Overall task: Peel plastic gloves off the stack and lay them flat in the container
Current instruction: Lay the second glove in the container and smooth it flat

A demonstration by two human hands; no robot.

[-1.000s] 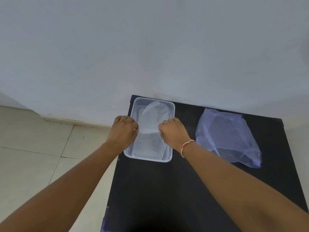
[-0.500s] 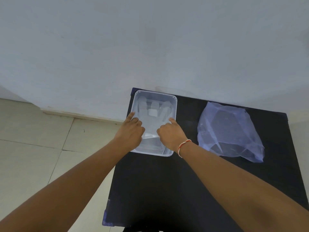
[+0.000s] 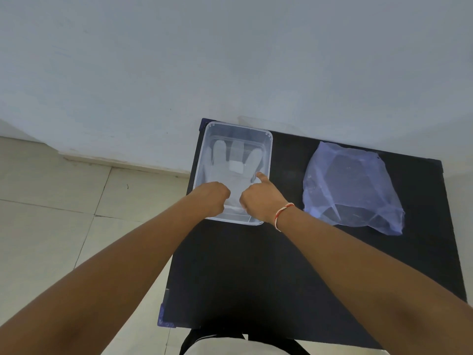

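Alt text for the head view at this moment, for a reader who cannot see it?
Both hands, left and right, press a clear plastic glove flat inside a clear container at the far left of a black table. The right index finger points out along the glove's edge. A pale bag of gloves lies to the right.

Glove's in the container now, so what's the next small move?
Probably lift both hands out and send the right hand to the stack: the glove already lies spread, fingers flat, in the container, and the left hand rests at its near end.
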